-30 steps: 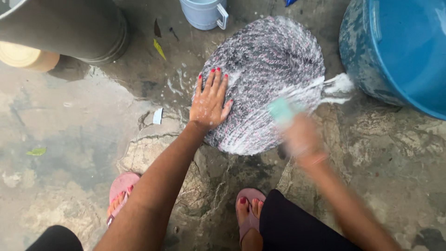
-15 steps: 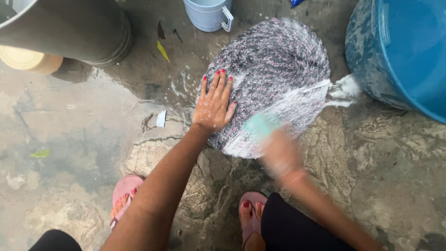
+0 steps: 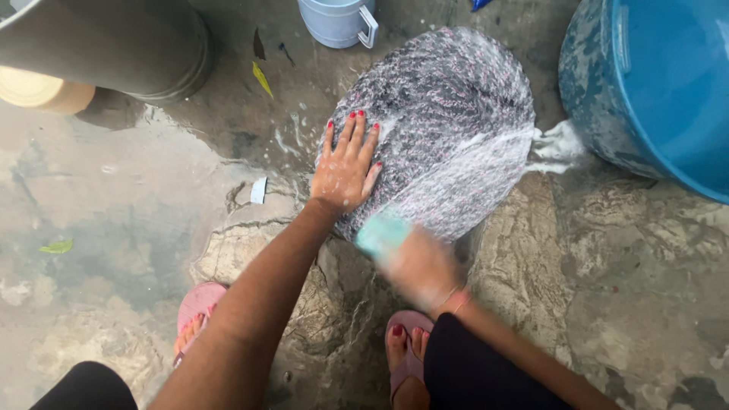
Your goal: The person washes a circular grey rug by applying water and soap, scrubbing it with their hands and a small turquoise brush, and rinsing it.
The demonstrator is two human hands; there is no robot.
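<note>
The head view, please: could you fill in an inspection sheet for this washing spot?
Surface: wet, cracked concrete floor, soapy patches.
Job's things: round woven mat flat on the floor, foamy along its near side; teal scrubber, blurred.
Clutter: yellow leaf, green leaf, small white scrap.
Hands: left hand pressed flat on the mat's left edge; right hand blurred, gripping the scrubber at the mat's near edge.
Cables: nothing seen.
Surroundings: blue tub at right, pale blue jug beyond the mat, dark bucket top left; pink sandals on both feet.
</note>
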